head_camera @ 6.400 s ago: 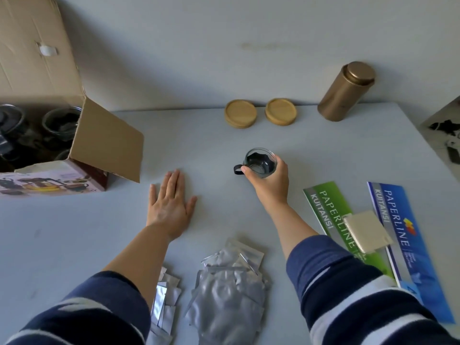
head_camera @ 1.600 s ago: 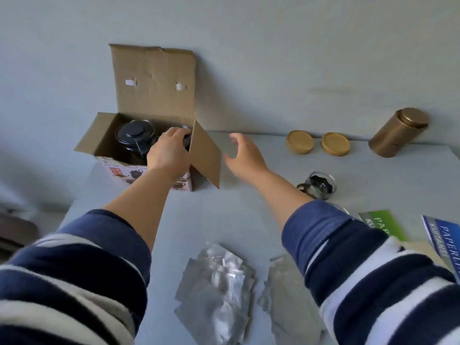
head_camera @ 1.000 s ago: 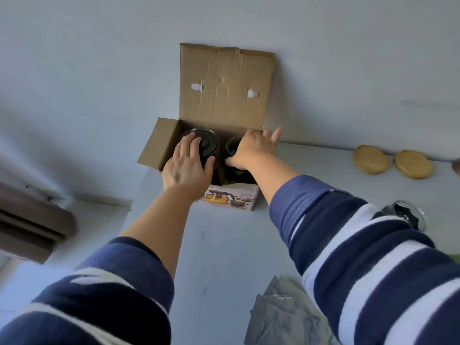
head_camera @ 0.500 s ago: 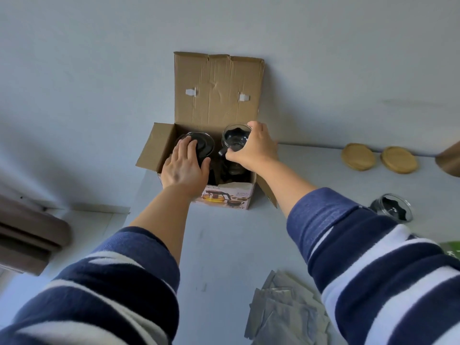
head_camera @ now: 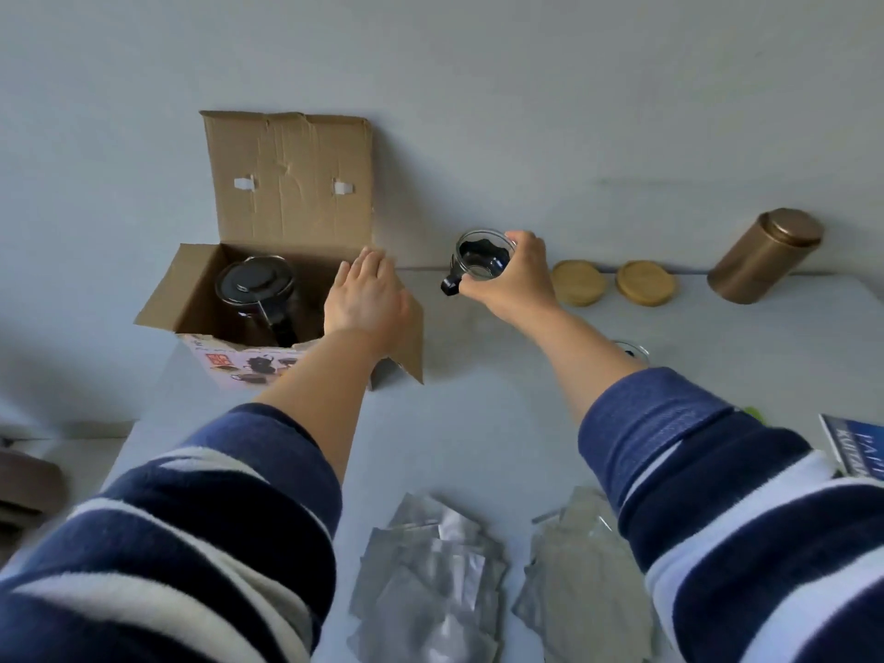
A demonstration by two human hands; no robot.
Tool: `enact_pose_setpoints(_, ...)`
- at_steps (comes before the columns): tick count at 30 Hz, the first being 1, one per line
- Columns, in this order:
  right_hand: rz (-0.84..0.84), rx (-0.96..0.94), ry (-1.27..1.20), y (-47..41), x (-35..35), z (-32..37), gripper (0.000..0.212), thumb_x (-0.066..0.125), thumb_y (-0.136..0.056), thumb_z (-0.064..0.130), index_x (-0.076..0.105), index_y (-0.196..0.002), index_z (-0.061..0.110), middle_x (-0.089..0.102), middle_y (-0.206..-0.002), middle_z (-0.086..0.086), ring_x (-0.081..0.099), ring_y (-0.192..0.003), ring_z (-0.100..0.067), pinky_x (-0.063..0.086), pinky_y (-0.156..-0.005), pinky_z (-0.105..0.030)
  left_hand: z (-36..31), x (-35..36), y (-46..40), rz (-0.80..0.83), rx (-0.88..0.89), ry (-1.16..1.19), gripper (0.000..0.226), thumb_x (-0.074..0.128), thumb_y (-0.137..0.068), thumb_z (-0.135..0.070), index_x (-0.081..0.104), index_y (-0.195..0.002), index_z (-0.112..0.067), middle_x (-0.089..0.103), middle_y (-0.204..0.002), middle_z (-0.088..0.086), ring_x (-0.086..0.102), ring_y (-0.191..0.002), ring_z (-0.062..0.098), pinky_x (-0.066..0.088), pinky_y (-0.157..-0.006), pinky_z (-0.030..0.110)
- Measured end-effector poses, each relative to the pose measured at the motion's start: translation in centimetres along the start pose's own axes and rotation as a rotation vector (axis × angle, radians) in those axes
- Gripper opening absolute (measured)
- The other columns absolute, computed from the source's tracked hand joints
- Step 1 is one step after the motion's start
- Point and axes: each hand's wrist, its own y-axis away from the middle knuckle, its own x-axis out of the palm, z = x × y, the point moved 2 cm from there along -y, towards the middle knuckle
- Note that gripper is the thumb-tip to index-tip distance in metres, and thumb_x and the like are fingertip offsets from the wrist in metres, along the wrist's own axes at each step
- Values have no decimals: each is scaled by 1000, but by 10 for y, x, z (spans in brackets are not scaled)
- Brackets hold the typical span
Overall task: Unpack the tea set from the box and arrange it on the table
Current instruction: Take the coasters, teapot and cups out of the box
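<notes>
An open cardboard box (head_camera: pixel 193 291) stands at the table's far left, its lid flap up against the wall. Inside it sits a glass teapot (head_camera: pixel 254 288) with a dark lid. My right hand (head_camera: pixel 509 284) grips a small glass cup with a black handle (head_camera: pixel 478 261), held in the air to the right of the box. My left hand (head_camera: pixel 366 299) lies flat with fingers together over the box's right flap, holding nothing. Another glass cup (head_camera: pixel 634 350) stands on the table, mostly hidden behind my right forearm.
Two round wooden lids (head_camera: pixel 578 282) (head_camera: pixel 646 282) and a gold canister (head_camera: pixel 763 261) stand along the wall at the right. Silver foil packets (head_camera: pixel 430 571) lie near the front edge. A blue booklet (head_camera: pixel 858 447) lies at the far right. The table's left edge runs below the box.
My right hand has lifted the cup out of the box and carried it to the right. My left hand has moved off the teapot onto the box's right flap.
</notes>
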Motion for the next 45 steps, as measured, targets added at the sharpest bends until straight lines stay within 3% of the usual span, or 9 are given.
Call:
enact_pose_setpoints(4,-55,52,51,-1,-63,-55,80,78,-70,30,35,-135,12,36,-133,-3,45,-118,-14,34,-87,-16,-76,40,14,129,75,13,55,40,-95,-22,28,-146,-7,24,-157,4,13,-148,19,7,-120,34)
enact_pose_setpoints(8,-96,102,32,-3,-119,-114,74,77,-68,28,40,-131,12,38,-131,-4,51,-114,-17,43,-93,-25,-131,88,35,345,9,51,63,43,-97,-26,16,-152,-10,15,-160,4,15,-147,22,10,-121,36)
enact_pose_setpoints(13,-150,192,70,-3,-171,-180,72,77,-71,27,40,-130,10,37,-132,-7,51,-112,-18,44,-95,-30,-153,138,62,639,-90,14,87,47,-96,-44,-7,-152,-6,-11,-161,4,-5,-149,20,11,-121,38)
enact_pose_setpoints(20,-158,303,63,11,-182,-245,73,77,-72,30,38,-131,11,37,-134,-6,51,-111,-19,41,-86,-26,-149,149,71,616,-86,-27,88,42,-96,-49,-12,-152,-8,-20,-160,3,-14,-148,17,7,-121,38)
enact_pose_setpoints(30,-158,330,60,15,-168,-276,74,77,-72,30,38,-132,12,38,-133,-7,52,-113,-23,41,-89,-26,-148,151,72,613,-87,-80,87,39,-96,-52,-13,-152,-10,-21,-159,1,-14,-148,15,8,-120,37)
enact_pose_setpoints(35,-127,361,72,13,-168,-277,81,78,-71,30,33,-137,12,35,-135,-9,50,-118,-27,43,-95,-31,-149,153,71,614,-90,-74,87,39,-96,-52,-13,-152,-10,-21,-159,1,-15,-148,15,7,-120,37)
enact_pose_setpoints(39,-77,442,33,13,-173,-269,99,79,-72,34,16,-148,20,24,-145,-8,38,-132,-28,37,-107,-39,-151,150,70,620,-92,-40,89,43,-95,-51,-12,-152,-9,-20,-160,2,-14,-148,16,6,-121,37)
enact_pose_setpoints(42,-89,453,117,10,-171,-247,88,70,-79,36,17,-147,22,23,-146,-6,33,-134,-32,37,-106,-47,-150,142,63,647,-91,-27,93,50,-94,-48,-9,-152,-7,-14,-161,4,-8,-149,19,7,-121,38)
enact_pose_setpoints(45,-72,368,288,3,-161,-211,72,60,-82,35,25,-144,23,22,-148,-6,27,-136,-33,30,-109,-50,-145,125,52,554,-85,-20,90,53,-94,-41,-6,-153,-6,-4,-162,5,-3,-150,20,6,-121,42)
